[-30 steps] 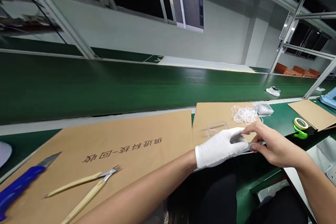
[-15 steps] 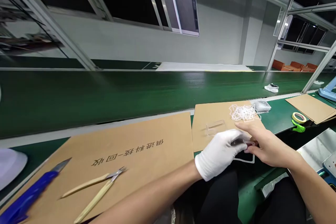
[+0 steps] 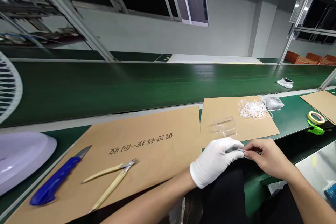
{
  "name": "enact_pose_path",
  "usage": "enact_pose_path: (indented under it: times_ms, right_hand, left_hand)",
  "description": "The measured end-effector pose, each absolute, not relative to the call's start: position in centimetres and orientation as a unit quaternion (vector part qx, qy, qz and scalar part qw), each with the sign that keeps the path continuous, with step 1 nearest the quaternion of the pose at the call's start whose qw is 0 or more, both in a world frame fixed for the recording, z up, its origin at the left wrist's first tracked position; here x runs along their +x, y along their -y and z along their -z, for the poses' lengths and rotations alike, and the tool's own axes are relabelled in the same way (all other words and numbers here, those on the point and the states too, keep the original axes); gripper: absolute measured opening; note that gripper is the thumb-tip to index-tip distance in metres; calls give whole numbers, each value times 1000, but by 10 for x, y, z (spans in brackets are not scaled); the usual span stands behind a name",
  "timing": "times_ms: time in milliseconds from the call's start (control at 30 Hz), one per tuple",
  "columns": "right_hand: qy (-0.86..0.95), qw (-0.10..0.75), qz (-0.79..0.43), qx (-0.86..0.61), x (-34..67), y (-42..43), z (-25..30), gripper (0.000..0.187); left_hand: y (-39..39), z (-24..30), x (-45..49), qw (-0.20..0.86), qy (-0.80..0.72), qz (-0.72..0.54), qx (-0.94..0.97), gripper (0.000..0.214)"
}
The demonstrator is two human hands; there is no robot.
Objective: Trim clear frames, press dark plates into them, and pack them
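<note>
My left hand point(image 3: 214, 161), in a white fabric glove, and my bare right hand point(image 3: 267, 157) meet at the bench's front edge. Between their fingers they pinch a thin clear strip point(image 3: 244, 151), mostly hidden and seen nearly edge-on. Beyond them, a small clear plastic box-like piece point(image 3: 225, 126) and a tangle of white elastic loops point(image 3: 253, 109) lie on a cardboard sheet point(image 3: 257, 129). A large printed kraft sheet point(image 3: 147, 136) to the left holds a blue utility knife point(image 3: 54, 182) and wooden-handled snips point(image 3: 110, 178).
A green conveyor belt point(image 3: 131, 84) runs behind the bench. Right of my hands lie a yellow tape roll point(image 3: 316, 117), a green clip point(image 3: 315, 129) and another cardboard sheet point(image 3: 321, 103). A pale dome-shaped shell point(image 3: 23, 161) sits far left, and a foil sheet point(image 3: 317, 169) lies lower right.
My hands have moved down toward the bench edge. The clear frame-like piece seen earlier has turned nearly edge-on between my fingers. The camera view has swung, shifting the scene slightly.
</note>
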State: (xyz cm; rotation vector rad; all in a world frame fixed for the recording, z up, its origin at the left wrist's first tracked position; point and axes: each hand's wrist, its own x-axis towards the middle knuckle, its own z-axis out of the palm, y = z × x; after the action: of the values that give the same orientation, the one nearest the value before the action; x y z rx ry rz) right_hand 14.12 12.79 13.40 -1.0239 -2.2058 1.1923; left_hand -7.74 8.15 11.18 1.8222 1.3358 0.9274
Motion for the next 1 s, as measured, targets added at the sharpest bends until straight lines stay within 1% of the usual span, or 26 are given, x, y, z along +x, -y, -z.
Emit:
enact_pose_path:
  times_ms: [67,167,267,433,600,733,1000]
  right_hand:
    - [795,195,-446,-363,136,-134,-131,11]
    - [792,169,-462,-362,132,-151,-120,9]
    - [785,163,-462,-380,130,-173,-104,15]
    - [745,199,-509,-383,114,-210,-82,35]
    - [729,262,-512,-371,87,-241,-77,47]
    - [715,278,-532,-359,71,-260,-76,47]
    - [700,272,-555,-357,60,-279,-67,48]
  left_hand:
    - [-83,-108,-82,357,-514,-363,690,26]
    - [-90,-105,-94,354,-546,-383,655,21]
    - [-101,-102,-111,350,-580,-388,625,21]
    - [-122,-97,-135,365,-622,-394,570,21]
    - [-144,-98,-150,362,-664,-399,519,20]
    - [-156,-96,-159,366,-667,-415,498,23]
    - [-165,-86,-166,379,-672,-423,476,23]
